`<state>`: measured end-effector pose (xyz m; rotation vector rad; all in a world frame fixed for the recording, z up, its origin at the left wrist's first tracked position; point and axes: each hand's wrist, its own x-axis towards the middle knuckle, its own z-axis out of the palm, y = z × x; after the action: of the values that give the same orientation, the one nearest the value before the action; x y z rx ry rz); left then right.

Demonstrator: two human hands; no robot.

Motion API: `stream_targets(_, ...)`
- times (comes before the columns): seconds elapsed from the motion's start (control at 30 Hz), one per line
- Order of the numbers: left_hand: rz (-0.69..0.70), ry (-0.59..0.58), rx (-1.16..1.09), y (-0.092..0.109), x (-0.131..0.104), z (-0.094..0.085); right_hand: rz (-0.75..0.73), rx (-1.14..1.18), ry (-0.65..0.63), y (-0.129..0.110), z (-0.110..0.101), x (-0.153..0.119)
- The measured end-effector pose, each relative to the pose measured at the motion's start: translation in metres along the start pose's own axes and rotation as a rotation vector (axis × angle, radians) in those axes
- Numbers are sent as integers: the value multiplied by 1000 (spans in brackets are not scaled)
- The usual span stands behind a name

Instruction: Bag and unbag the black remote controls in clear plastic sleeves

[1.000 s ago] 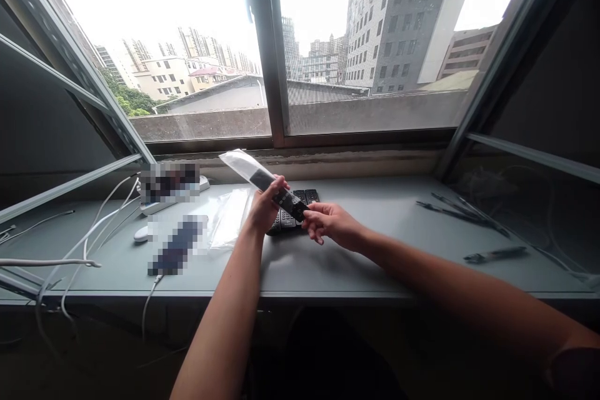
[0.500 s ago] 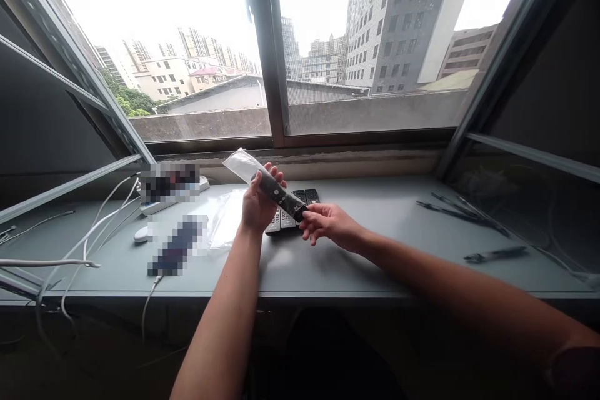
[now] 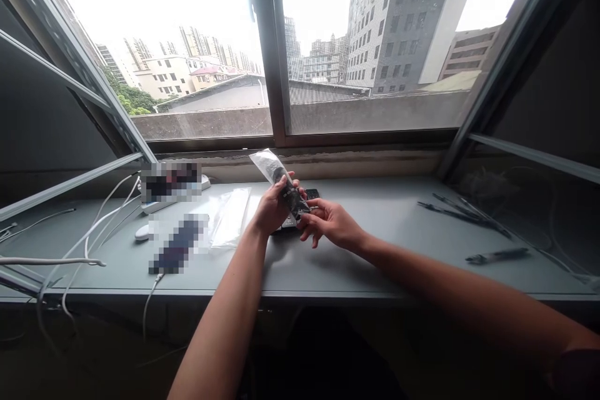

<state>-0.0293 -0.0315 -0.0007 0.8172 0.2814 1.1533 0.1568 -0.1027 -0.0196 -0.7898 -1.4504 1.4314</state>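
Note:
A black remote control [image 3: 291, 195] in a clear plastic sleeve [image 3: 267, 162] is held slanting above the desk. My left hand [image 3: 273, 206] is wrapped round its middle, thumb on top, while the loose end of the sleeve sticks out beyond the fingers at the upper left. At the lower end, my right hand [image 3: 330, 222] pinches the remote and sleeve between thumb and fingers. Other remotes [image 3: 311, 194] lie on the desk beneath the hands, mostly covered by them. Left of my left hand lie flat clear plastic sleeves [image 3: 232, 215].
A grey desk [image 3: 375, 262] runs under a window. At left are a blurred-out device [image 3: 178, 247] on a cable, a white mouse-like object [image 3: 141, 232], a power strip [image 3: 205, 182] and white cables [image 3: 89, 234]. Several dark pens [image 3: 452, 212] lie at right.
My left hand has shifted right along with the sleeved remote, which now stands more steeply. The left hand covers more of the remotes on the desk; the right hand has barely moved.

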Motion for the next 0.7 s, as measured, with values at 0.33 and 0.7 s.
stream_targets(0.33, -150, -136, 131, 4, -6, 0, -47, -63, 6, -3, -4, 2)
stream_targets(0.7, 31, 104, -45, 11, -1, -2, -123, -320, -54, 9, -1, -6)
